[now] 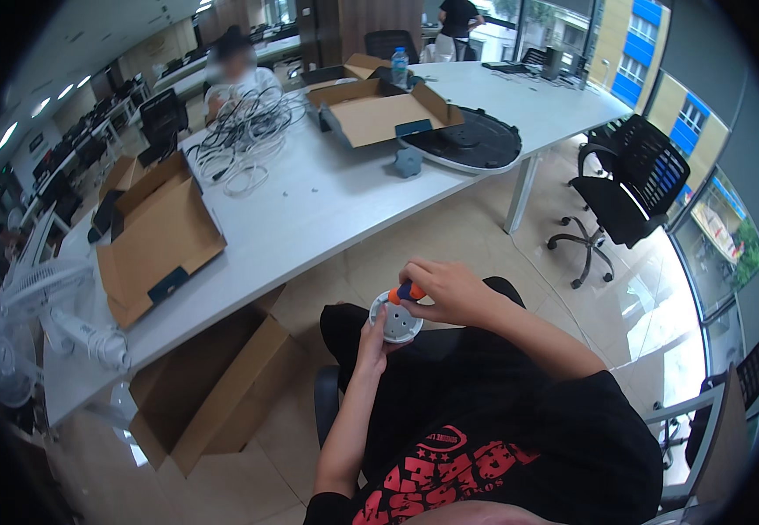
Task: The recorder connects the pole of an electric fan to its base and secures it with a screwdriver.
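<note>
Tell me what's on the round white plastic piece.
Overlapping the piece: an orange-and-blue tool handle, gripped by the right hand, and the left thumb. Dark holes show on its face. The surface beneath both is covered.

Orange-and-blue tool (406, 292) in right hand (435, 287)

On the table (309, 201), wires (244, 131) lie between the left box (165, 249) and the middle box (384, 118). The floor box (239, 394) sits partly under the table. A chair (629, 206) stands to the right.
</note>
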